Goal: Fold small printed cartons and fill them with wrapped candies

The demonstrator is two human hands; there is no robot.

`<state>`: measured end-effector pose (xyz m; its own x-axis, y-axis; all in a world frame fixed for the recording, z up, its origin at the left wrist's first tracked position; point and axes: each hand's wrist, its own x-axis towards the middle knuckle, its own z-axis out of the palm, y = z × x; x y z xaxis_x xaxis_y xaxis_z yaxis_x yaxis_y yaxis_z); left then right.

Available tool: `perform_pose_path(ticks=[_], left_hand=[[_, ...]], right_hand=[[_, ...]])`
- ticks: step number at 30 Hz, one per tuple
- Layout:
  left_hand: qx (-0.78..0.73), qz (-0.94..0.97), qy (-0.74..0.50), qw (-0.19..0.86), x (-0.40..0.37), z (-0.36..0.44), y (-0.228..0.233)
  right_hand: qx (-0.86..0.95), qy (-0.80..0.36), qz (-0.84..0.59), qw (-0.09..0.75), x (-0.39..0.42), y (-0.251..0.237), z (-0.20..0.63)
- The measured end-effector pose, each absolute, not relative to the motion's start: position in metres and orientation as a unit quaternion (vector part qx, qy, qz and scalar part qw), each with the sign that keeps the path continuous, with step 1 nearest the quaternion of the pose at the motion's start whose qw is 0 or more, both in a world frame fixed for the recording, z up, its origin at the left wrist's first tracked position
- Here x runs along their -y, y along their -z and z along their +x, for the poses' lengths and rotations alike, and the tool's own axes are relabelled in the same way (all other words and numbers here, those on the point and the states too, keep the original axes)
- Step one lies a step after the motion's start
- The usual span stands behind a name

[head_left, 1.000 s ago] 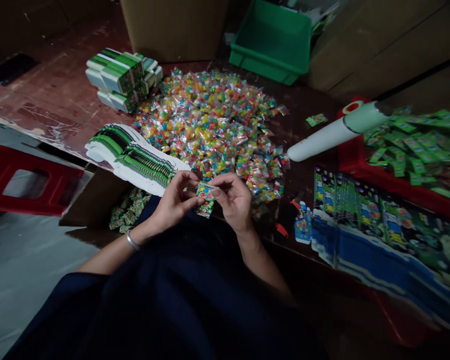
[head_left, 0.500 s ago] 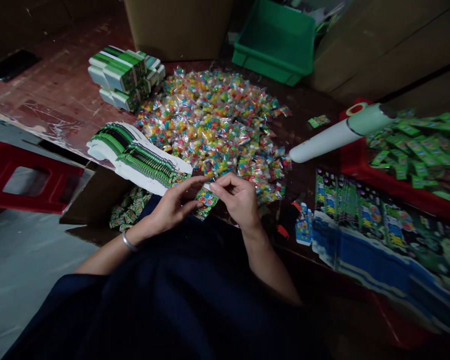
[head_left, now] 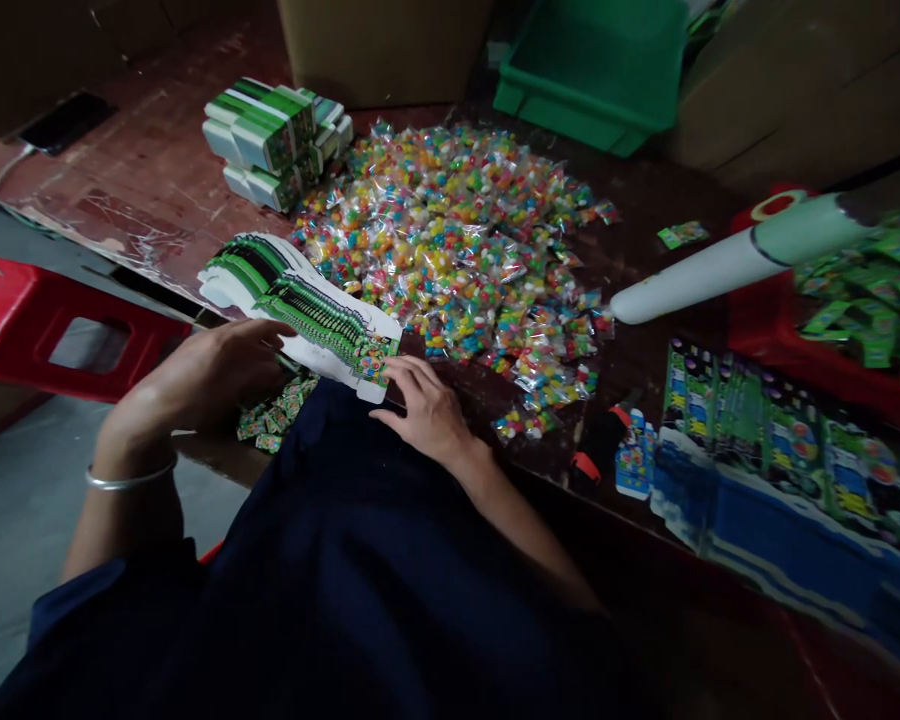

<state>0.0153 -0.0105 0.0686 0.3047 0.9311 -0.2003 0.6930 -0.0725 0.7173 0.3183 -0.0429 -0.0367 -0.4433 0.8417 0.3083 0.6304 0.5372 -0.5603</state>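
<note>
A dark wooden table (head_left: 157, 180) fills most of the frame. At centre top lies a wide heap of candy packets (head_left: 457, 235), with a green bin (head_left: 592, 70) above it. A fanned stack of flat green cartons (head_left: 300, 310) lies left of centre at the table's near edge. The right hand (head_left: 420, 410) rests at the stack's lower end, fingers loosely apart, touching the nearest carton. The left hand (head_left: 195, 375) hovers at the stack's left side, fingers curled; whether it grips anything cannot be told.
</note>
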Motion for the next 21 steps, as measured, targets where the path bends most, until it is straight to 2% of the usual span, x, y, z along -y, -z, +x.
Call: perform_pose_path(ticks=[4,8,11,14,17,21], left_hand=[[-0.584,0.661,-0.202,0.426,0.010,0.025,-0.061],[-0.517,0.588,-0.260,0.566,0.008,0.057,-0.034],[-0.474,0.462,-0.307,0.684,0.010,0.087,-0.005],[-0.404,0.317,-0.353,0.782,0.012,0.115,0.016],[-0.331,0.256,-0.366,0.832,0.013,0.133,0.020],[-0.285,0.299,-0.374,0.830,0.010,0.133,0.012]], right_hand=[[0.850,-0.118,-0.441,0.263,0.042,0.049,0.310],[0.844,-0.041,-0.417,0.334,0.046,0.046,0.321],[0.811,0.033,-0.421,0.405,0.053,0.035,0.328],[0.807,0.062,-0.396,0.434,0.063,0.024,0.328],[0.820,0.033,-0.365,0.440,0.071,0.016,0.325],[0.793,-0.148,-0.399,0.436,0.073,0.008,0.330]])
